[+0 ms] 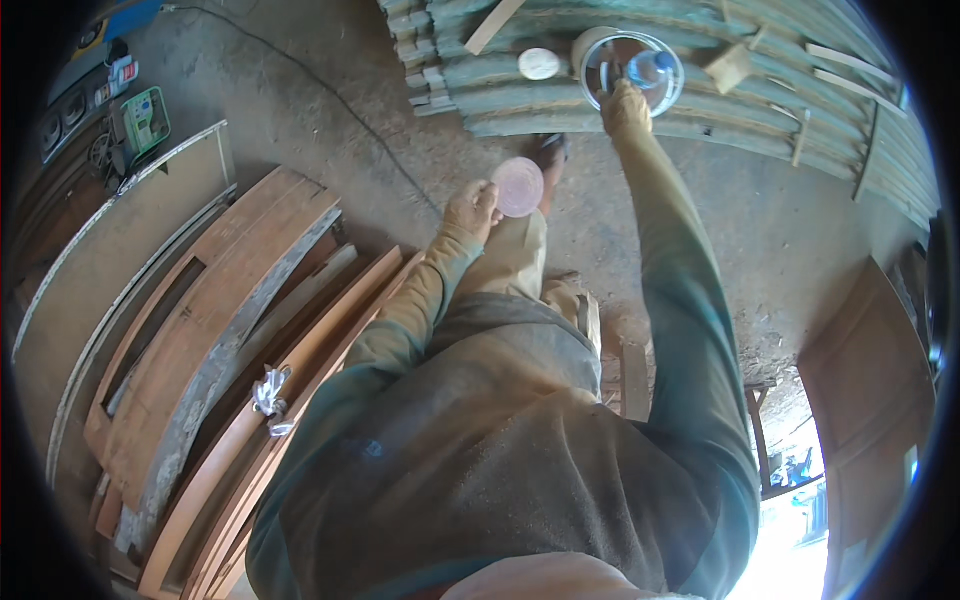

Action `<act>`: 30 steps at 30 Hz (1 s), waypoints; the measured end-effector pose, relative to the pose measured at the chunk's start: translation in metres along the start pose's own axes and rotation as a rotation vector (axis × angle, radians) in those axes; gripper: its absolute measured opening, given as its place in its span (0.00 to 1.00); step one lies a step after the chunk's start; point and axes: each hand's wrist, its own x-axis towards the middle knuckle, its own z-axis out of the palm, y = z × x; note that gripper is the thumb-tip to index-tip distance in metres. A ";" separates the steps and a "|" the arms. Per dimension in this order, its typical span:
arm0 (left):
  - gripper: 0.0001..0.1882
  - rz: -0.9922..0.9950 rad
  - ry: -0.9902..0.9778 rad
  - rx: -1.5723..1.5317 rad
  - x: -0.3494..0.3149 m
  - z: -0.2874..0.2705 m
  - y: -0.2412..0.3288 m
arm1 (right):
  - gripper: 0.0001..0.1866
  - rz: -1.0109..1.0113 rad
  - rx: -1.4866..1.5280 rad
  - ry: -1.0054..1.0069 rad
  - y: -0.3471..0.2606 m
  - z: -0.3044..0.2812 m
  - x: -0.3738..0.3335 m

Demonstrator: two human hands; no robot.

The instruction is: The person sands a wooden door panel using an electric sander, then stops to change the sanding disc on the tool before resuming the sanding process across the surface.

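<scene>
My left hand (470, 211) is closed on the edge of a round pinkish disc (519, 187) with faint concentric rings, held up in front of my lap. My right arm is stretched far forward, and my right hand (627, 110) reaches over the near rim of a round pail (592, 100) with a pale rim. Its fingers are curled, but what they grip is too small to make out. A clear container with a blue top (652, 70) shows inside the pail, just beyond that hand. Left of the pail lies a whitish round lid (539, 64).
The pail stands on corrugated sheets (500, 100) with scattered wood scraps (735, 68). Long boards and door panels (215, 330) are stacked at my left, a crumpled plastic bag (270, 392) on them. A black cable (340, 95) crosses the floor. A wooden panel (868, 390) stands at right.
</scene>
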 end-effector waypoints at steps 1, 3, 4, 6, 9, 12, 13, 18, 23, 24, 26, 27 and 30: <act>0.15 -0.014 -0.002 0.013 0.011 -0.002 0.001 | 0.23 0.010 -0.032 -0.026 -0.006 0.000 0.018; 0.13 -0.007 0.009 0.079 0.026 -0.004 0.002 | 0.21 0.011 -0.122 -0.123 -0.003 0.008 0.040; 0.12 0.023 0.008 0.164 0.038 -0.004 0.002 | 0.21 0.005 -0.122 -0.124 0.005 0.015 0.051; 0.12 0.110 0.043 0.273 0.060 0.006 0.006 | 0.18 0.029 -0.080 -0.035 0.009 0.013 0.049; 0.12 0.186 0.052 0.284 0.094 0.032 0.034 | 0.19 0.059 0.160 0.019 0.009 -0.024 0.017; 0.15 0.093 -0.083 0.168 0.125 0.063 0.071 | 0.19 0.119 0.516 0.060 0.032 -0.053 -0.021; 0.17 0.086 -0.102 0.156 0.137 0.076 0.079 | 0.20 0.156 0.669 0.038 0.040 -0.065 -0.031; 0.33 0.294 -0.080 0.670 0.167 0.130 0.112 | 0.20 0.230 1.147 0.107 0.081 -0.093 -0.105; 0.37 0.326 -0.260 0.554 0.119 0.165 0.114 | 0.18 0.290 1.350 0.122 0.101 -0.104 -0.182; 0.37 0.161 -0.405 0.316 0.093 0.173 0.122 | 0.18 0.276 1.389 0.128 0.104 -0.104 -0.199; 0.32 -0.127 -0.686 -0.073 0.035 0.186 0.144 | 0.18 0.265 1.514 0.157 0.107 -0.103 -0.234; 0.30 0.014 -0.709 0.019 0.009 0.193 0.143 | 0.18 0.264 1.534 0.178 0.112 -0.100 -0.253; 0.21 0.318 -0.767 0.249 -0.061 0.218 0.143 | 0.16 0.263 1.597 0.279 0.130 -0.096 -0.314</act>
